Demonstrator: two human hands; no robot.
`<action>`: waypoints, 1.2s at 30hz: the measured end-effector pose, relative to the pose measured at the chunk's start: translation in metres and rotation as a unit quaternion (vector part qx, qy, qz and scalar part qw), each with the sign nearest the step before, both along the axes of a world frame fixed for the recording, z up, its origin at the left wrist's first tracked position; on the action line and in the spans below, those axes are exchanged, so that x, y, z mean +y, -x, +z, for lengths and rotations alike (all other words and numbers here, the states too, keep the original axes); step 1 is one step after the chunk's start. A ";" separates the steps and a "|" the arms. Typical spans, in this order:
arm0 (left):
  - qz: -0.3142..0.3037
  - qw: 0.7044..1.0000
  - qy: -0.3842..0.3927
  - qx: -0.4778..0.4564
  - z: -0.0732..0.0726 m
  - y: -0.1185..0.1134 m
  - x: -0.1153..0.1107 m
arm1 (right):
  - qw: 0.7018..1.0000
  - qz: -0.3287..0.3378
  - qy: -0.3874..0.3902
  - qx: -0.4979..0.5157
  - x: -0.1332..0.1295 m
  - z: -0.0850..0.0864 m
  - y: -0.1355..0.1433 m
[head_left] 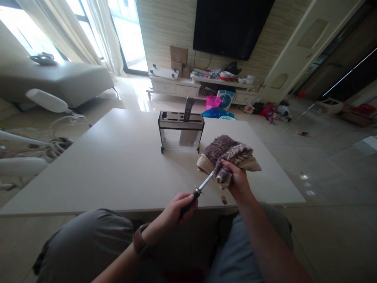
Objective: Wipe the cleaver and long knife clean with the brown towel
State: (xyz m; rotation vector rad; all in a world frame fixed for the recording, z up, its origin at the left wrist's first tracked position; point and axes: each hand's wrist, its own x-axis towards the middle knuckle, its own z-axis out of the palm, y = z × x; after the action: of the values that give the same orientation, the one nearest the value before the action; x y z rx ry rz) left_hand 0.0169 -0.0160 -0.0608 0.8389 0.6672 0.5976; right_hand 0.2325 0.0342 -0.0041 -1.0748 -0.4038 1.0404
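Left hand (183,204): clenched round black handle of slim silver metal rod (206,181) | right hand (240,181): pinching shaggy brown-and-beige cloth (218,149) over rod's far end, above white rectangular table (103,169) | apparently wiping; further strokes call for steady handle, firm cloth

no readable text, labels, brands, numbers or signs

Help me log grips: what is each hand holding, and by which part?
The left hand holds a metal rod by its black handle; the right hand grips a cloth by its near side, around the rod.
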 end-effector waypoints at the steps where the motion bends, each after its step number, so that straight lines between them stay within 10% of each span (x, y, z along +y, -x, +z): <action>1: -0.007 1.000 -0.004 0.002 0.000 0.000 0.000 | 1.000 -0.009 -0.005 0.000 0.002 0.002 -0.006; 36: -0.014 1.000 -0.007 0.009 -0.003 0.004 -0.002 | 0.999 0.021 0.024 -0.012 -0.003 -0.007 0.001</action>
State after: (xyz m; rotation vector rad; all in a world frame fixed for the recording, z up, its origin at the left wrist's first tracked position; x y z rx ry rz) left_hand 0.0129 -0.0178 -0.0640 0.8666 0.6664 0.5702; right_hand 0.2312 0.0315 -0.0110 -1.1276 -0.4235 1.0793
